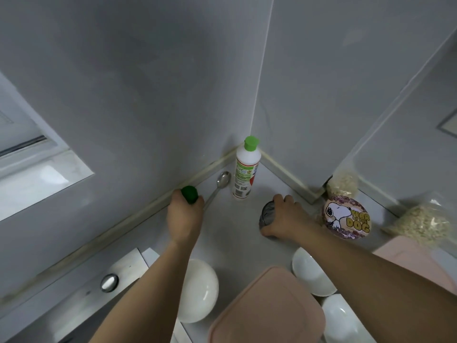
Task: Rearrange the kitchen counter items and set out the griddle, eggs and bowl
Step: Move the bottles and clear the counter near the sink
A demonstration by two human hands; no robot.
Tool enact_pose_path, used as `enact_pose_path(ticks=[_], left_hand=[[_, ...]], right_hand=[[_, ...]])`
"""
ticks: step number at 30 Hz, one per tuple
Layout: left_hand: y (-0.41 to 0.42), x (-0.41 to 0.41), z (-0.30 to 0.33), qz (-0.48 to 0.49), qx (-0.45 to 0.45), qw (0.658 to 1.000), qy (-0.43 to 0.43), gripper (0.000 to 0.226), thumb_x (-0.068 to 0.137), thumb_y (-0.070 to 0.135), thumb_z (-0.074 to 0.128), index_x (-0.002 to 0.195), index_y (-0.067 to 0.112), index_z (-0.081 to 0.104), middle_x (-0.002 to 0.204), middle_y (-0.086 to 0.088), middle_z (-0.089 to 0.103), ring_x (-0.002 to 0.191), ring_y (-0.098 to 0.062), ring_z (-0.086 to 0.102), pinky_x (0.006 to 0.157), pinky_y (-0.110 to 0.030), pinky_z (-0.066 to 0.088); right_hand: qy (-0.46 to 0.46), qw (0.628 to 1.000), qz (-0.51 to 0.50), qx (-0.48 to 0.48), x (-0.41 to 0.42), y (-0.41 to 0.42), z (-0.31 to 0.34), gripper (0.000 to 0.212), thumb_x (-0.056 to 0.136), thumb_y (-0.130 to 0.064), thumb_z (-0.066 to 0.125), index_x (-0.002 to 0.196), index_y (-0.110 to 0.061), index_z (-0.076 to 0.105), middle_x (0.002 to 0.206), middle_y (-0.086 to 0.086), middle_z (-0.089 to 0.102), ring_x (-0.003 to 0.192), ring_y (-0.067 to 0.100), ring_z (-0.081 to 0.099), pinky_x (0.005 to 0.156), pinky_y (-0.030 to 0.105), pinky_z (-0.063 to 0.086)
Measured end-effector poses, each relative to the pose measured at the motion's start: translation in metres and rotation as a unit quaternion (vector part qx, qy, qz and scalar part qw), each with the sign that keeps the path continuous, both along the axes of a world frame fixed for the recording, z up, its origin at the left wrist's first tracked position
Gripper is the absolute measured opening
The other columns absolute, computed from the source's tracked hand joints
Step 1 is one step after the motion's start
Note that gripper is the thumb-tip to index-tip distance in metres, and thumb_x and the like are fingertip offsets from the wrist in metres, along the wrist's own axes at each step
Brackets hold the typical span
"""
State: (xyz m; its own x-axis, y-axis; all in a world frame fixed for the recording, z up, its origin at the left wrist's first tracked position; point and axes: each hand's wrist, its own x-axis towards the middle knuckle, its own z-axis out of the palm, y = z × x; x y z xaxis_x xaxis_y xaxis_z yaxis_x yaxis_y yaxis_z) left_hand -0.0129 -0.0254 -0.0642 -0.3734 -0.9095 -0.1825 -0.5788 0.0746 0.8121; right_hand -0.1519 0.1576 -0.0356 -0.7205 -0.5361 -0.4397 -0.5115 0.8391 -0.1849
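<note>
Left hand (184, 214): grip is closing round a dark green, rough-textured rounded object (190, 194), fingers curled about it, holding it just beside the wall skirting at the back left of the white table (237, 233).

Right hand (284, 216): grip is clamping from above on a grey metallic cylindrical container (266, 214), which is standing on the table near the corner.

Metal spoon (218, 185): lying on the table between the two hands, bowl end toward the corner, handle passing just beside the left hand.

White plastic squeeze bottle with a light green cap (244, 172): standing upright in the corner where the two walls meet.

Round tin with a cartoon dog on its lid (346, 217): sitting just to the right of the right hand.

Two clear bags of pale grain (342, 184) (420, 222): resting against the right wall and further right.

Three white ceramic bowls: one (200, 290) under the left forearm, two (312, 273) (343, 320) under the right forearm.

Pink rectangular plastic lid (267, 308): lying nearest the viewer, between the bowls. A second pink surface (410, 258) is showing at the right edge.

Round metal knob (109, 282): set in a steel panel at lower left.
</note>
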Motion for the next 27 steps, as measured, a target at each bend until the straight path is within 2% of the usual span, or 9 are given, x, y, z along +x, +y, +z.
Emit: enact_pose_path(ticks=[3, 6, 11, 14, 17, 20, 23, 27], left_hand=[[0.018, 0.004, 0.012, -0.025, -0.025, 0.999, -0.006, 0.027, 0.084, 0.031, 0.065, 0.1, 0.013, 0.052, 0.084, -0.006, 0.062, 0.074, -0.029, 0.06, 0.064, -0.038, 0.053], [0.042, 0.004, 0.029, -0.057, -0.028, 0.998, -0.009, 0.027, 0.085, 0.031, 0.067, 0.098, 0.011, 0.054, 0.081, -0.004, 0.062, 0.068, -0.021, 0.056, 0.055, -0.029, 0.042], [0.083, -0.006, 0.06, -0.122, -0.024, 0.992, 0.024, 0.03, 0.074, 0.048, 0.066, 0.09, 0.023, 0.058, 0.075, 0.002, 0.069, 0.068, -0.019, 0.067, 0.063, -0.038, 0.058], [0.115, -0.013, 0.087, -0.155, -0.043, 0.986, 0.042, 0.025, 0.077, 0.041, 0.067, 0.087, 0.019, 0.058, 0.071, 0.004, 0.068, 0.065, -0.018, 0.066, 0.061, -0.034, 0.056], [0.151, -0.021, 0.11, -0.182, -0.063, 0.979, 0.064, 0.027, 0.078, 0.038, 0.066, 0.083, 0.015, 0.055, 0.065, 0.003, 0.065, 0.059, -0.018, 0.061, 0.053, -0.028, 0.046], [0.2, -0.027, 0.137, -0.214, -0.073, 0.971, 0.08, 0.026, 0.083, 0.037, 0.067, 0.088, 0.014, 0.057, 0.065, 0.006, 0.059, 0.06, -0.012, 0.055, 0.05, -0.025, 0.037], [0.258, -0.026, 0.157, -0.261, -0.101, 0.956, 0.087, 0.032, 0.083, 0.042, 0.068, 0.095, 0.016, 0.055, 0.075, 0.003, 0.059, 0.073, -0.02, 0.059, 0.058, -0.029, 0.044], [0.339, -0.009, 0.174, -0.309, -0.1, 0.94, 0.106, 0.026, 0.082, 0.036, 0.069, 0.089, 0.015, 0.055, 0.067, 0.007, 0.054, 0.067, -0.02, 0.059, 0.053, -0.025, 0.04]], right_hand=[[0.017, 1.0, 0.001, -0.025, 0.006, 0.008, 0.017, 0.087, 0.06, -0.051, 0.073, 0.129, -0.015, 0.033, 0.12, 0.009, 0.04, 0.113, 0.032, 0.044, 0.084, 0.037, 0.048], [0.037, 0.998, -0.002, -0.05, 0.013, 0.02, 0.041, 0.084, 0.059, -0.05, 0.073, 0.125, -0.015, 0.036, 0.12, 0.009, 0.041, 0.114, 0.033, 0.047, 0.088, 0.038, 0.049], [0.065, 0.994, -0.018, -0.087, 0.021, 0.06, 0.086, 0.085, 0.06, -0.048, 0.074, 0.129, -0.016, 0.036, 0.121, 0.008, 0.041, 0.116, 0.032, 0.043, 0.091, 0.038, 0.046], [0.083, 0.99, -0.035, -0.106, 0.027, 0.097, 0.115, 0.083, 0.062, -0.048, 0.074, 0.129, -0.019, 0.035, 0.12, 0.007, 0.04, 0.115, 0.031, 0.043, 0.089, 0.035, 0.045], [0.098, 0.985, -0.056, -0.127, 0.034, 0.137, 0.139, 0.084, 0.061, -0.051, 0.075, 0.129, -0.019, 0.035, 0.119, 0.006, 0.04, 0.113, 0.029, 0.043, 0.089, 0.037, 0.046], [0.115, 0.979, -0.087, -0.141, 0.049, 0.192, 0.16, 0.087, 0.062, -0.052, 0.075, 0.131, -0.019, 0.034, 0.121, 0.006, 0.04, 0.114, 0.029, 0.042, 0.091, 0.039, 0.045], [0.129, 0.971, -0.126, -0.154, 0.068, 0.256, 0.173, 0.089, 0.061, -0.049, 0.075, 0.134, -0.021, 0.032, 0.122, 0.005, 0.039, 0.117, 0.028, 0.041, 0.093, 0.039, 0.045], [0.147, 0.957, -0.183, -0.169, 0.106, 0.343, 0.18, 0.083, 0.064, -0.052, 0.072, 0.131, -0.02, 0.034, 0.121, 0.004, 0.04, 0.115, 0.027, 0.042, 0.094, 0.036, 0.044]])
